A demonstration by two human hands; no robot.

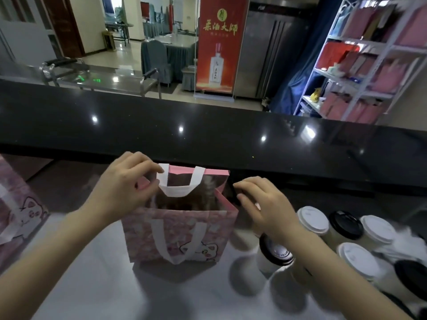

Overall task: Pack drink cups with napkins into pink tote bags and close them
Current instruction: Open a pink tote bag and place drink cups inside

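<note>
"Why were both hands up at the top of the pink tote bag?"

"To spread its mouth, I'd say. It stood upright on the tabletop, just in front of the black ledge. The left hand and the right hand held opposite sides of it, so a cup could go straight down."

"And the fingers?"

"On the left, the fingers were nearly closed, pinching the bag's left rim beside the far white handle. On the right they were bent and narrow, nipping the bag's right side edge. It was blurred there, but that hand held nothing else."

"Where were the drinks?"

"The drink cups stood clustered just right of the bag, some with white lids and some with black, none lifted. The right forearm passed over the nearest one."

"Anything inside the bag?"

"Too dark to tell, and I couldn't pick out napkins for certain. A second pink bag sat well off to the bag's left."
</note>
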